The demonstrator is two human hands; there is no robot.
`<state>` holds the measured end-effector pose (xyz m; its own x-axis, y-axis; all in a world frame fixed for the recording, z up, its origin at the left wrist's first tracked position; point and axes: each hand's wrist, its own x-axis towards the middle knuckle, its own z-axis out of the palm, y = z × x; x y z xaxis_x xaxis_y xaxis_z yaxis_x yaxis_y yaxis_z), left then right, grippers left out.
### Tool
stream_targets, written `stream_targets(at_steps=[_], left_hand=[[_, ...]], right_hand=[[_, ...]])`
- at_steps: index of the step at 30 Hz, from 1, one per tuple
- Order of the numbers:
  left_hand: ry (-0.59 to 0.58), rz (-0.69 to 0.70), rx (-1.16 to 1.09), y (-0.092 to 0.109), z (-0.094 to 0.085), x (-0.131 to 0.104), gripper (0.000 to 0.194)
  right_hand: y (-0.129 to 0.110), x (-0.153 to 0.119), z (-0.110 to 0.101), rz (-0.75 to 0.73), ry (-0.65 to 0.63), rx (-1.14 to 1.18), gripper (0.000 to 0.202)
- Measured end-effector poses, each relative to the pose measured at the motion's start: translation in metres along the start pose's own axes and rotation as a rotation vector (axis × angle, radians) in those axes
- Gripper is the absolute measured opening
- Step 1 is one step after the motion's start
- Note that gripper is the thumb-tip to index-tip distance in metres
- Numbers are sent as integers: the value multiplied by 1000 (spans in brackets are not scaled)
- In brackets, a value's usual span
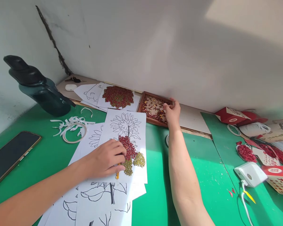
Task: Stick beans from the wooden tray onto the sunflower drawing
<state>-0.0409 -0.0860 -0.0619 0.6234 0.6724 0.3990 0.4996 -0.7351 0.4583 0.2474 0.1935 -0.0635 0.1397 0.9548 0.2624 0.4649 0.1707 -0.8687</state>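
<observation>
My left hand (108,158) rests on a printed flower drawing (113,117), its fingers curled beside clusters of red beans (128,146) and green beans (128,167); what its fingertips hold, if anything, is hidden. A paler green cluster (139,160) lies just right of them, and some yellow pieces (117,175) show under the thumb. My right hand (172,111) grips the right edge of a wooden tray (153,121) that holds scattered red and yellow grains, with the thumb over the inside and fingers at the far corner.
A dark bottle (47,97) and a phone (14,153) stand and lie left. Paper strips and a tape ring (74,132) lie nearby. Behind is a bean-covered flower sheet (118,96). A white charger (250,174) and red boxes (233,115) are right.
</observation>
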Motion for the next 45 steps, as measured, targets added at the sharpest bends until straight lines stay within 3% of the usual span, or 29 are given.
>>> stream_targets(at_steps=[8,13,18,24,29,32,35,38,42,45], left_hand=[[-6,-8,-6,-1,1,-2,15],[-17,-13,-9,-1,2,-2,14],[-16,-17,-9,-2,3,-2,15],[-8,-14,-21,-2,3,-3,14],[-4,-17,-21,-2,4,-2,15],[-8,-18,-22,-2,3,-2,14],[-11,-27,-26,-2,4,-2,14],[-8,-28,-29,-2,3,-2,15],[6,-18,-15,-1,2,-1,15],[13,-10,-10,-1,2,0,15]], right_hand=[[0,7,-9,95,91,302,53],[-12,5,-16,154,-14,482,67],[-22,3,-18,207,-8,599,77],[-36,1,-24,304,-135,812,71],[-50,-1,-27,268,-217,901,65],[-46,2,-25,183,-139,830,79],[-28,5,-17,33,-8,564,101],[-6,3,-9,-67,52,165,93],[2,-7,4,-140,-145,-185,57],[-6,-15,17,-256,-341,-209,56]])
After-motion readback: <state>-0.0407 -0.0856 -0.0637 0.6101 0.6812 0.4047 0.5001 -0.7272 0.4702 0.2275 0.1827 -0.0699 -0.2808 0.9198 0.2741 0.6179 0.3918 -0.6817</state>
